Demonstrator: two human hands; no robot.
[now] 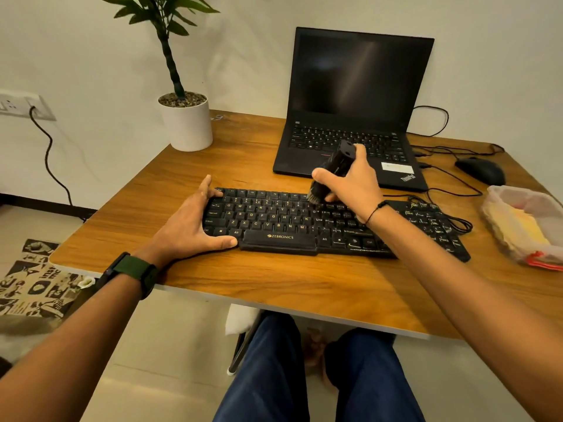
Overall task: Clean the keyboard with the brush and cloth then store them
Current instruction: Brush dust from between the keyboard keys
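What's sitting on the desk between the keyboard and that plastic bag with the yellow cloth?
Only the keyboard's black cable, looped on the bare wooden desk just short of the bag. The head view shows nothing else there.

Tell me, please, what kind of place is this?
Probably a home office or study corner: a wooden desk against a wall holds an open laptop, a keyboard and a potted plant.
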